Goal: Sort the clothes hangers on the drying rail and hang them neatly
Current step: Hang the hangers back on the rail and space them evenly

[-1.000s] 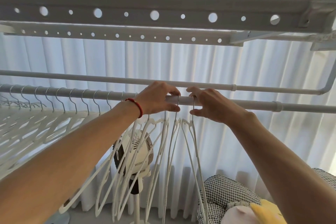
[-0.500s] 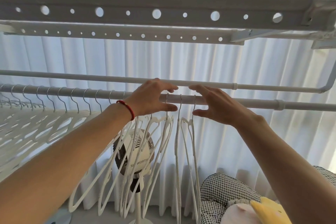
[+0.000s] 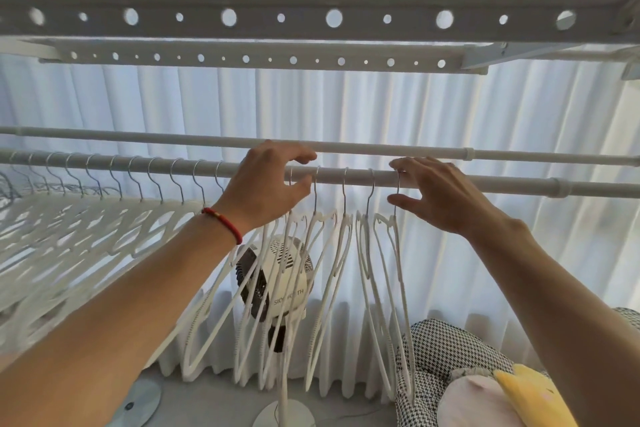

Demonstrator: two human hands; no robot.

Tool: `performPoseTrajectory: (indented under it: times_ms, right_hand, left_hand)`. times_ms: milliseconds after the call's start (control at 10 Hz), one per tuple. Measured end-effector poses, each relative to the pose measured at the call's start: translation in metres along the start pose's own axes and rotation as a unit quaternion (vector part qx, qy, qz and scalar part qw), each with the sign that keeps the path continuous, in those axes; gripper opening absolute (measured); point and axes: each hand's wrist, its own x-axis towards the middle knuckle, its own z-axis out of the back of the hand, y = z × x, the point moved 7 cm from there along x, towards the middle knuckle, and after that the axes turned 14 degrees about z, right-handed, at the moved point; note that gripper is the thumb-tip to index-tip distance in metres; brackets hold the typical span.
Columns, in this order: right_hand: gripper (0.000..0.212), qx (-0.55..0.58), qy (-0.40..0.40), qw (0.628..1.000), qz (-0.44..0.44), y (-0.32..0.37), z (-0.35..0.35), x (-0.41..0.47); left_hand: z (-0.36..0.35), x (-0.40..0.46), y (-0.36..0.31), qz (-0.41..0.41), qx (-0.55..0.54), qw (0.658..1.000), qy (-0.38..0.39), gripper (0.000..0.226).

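White hangers (image 3: 332,288), grey rail (image 3: 450,179), red wrist cord (image 3: 223,224), houndstooth cushion (image 3: 446,354).

Matt grey round metal rail (image 3: 450,179); white matt plastic hangers (image 3: 384,288) with shiny thin steel wire hooks (image 3: 345,184); pleated white cloth curtain (image 3: 450,107), soft finish.

Daylight pours through the white curtain (image 3: 433,107) behind the rack, bright and bluish, strongest at the right edge. The perforated bars (image 3: 311,10) at the top read grey against it. Straight rails bow near the frame's edges. Hangers (image 3: 52,236) at the left smear softly.
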Motion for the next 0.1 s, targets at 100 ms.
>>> performPoseTrajectory:
  times_ms: [100]
  right_hand:
    - [0.055, -0.009, -0.007, 1.0, -0.01, 0.0025, 0.0029, 0.0003]
  left_hand:
    - [0.0107, -0.0075, 0.011, 0.019, -0.009, 1.0, -0.022, 0.027]
